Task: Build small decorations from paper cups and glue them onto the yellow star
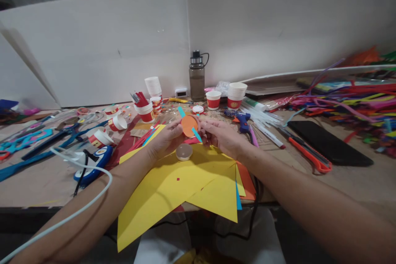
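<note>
The left hand (pixel 168 138) and right hand (pixel 221 136) each pinch one side of the orange paper circle (pixel 189 126), held above the yellow paper (pixel 185 185) on the surface (pixel 46 181); it is already cut round, with blue strips (pixel 196 134) poking out.

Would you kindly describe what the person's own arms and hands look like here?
Both forearms are bare to the picture's lower edge; no sleeves show. The left hand and right hand wear no gloves, and no watch, bracelet or ring is visible. A thin white cable crosses in front of the left forearm.
</note>
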`<state>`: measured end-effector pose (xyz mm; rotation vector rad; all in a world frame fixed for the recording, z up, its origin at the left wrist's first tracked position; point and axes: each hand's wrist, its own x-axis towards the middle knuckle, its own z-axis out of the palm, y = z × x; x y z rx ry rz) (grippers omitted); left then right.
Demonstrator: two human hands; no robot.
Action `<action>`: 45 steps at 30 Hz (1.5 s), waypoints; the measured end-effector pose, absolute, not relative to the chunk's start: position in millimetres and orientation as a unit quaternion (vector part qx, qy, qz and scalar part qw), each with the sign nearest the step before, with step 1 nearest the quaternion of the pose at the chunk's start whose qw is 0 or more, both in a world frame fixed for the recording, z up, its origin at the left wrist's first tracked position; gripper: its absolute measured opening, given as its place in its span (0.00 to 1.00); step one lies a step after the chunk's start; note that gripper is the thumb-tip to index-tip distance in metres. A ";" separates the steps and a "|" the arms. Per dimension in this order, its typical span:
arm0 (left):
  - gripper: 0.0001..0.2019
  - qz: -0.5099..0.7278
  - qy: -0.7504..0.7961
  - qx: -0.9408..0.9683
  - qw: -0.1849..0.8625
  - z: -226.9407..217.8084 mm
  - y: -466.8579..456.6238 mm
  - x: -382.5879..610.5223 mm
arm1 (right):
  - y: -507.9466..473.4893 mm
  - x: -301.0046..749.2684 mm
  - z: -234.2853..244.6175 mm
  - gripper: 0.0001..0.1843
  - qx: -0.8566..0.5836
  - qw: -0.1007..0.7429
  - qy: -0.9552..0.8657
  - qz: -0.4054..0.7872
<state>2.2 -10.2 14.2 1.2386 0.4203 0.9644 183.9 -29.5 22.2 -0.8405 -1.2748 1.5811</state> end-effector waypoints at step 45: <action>0.08 0.521 0.371 0.412 0.648 13.2 10.1 -5.3 | -34.0 249.9 54.8 0.16 -0.665 -0.117 -0.737 0.032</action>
